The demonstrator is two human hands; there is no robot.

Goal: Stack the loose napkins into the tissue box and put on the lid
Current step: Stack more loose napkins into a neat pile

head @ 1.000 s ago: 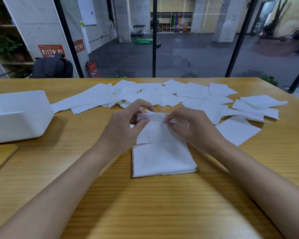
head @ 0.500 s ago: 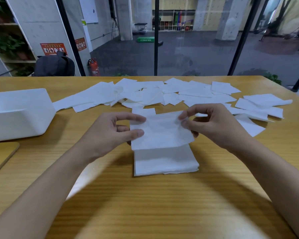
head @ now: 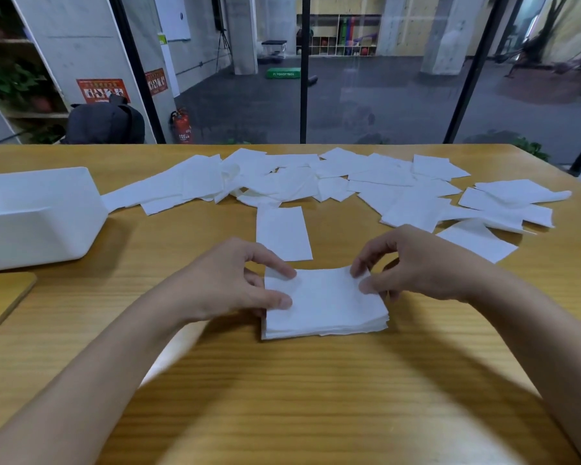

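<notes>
A neat stack of white napkins lies on the wooden table in front of me. My left hand pinches the left edge of the top napkin and my right hand pinches its right edge, laying it flat on the stack. One single napkin lies just behind the stack. Several loose napkins are scattered across the far side of the table. The white tissue box stands at the left. A wooden lid lies at the left edge, in front of the box.
The wooden table ends at a glass wall with black frames behind the napkins. More loose napkins lie at the right near the table's corner.
Both hands have brought the napkin from mid-air down onto the stack. A single napkin behind the stack has come into view.
</notes>
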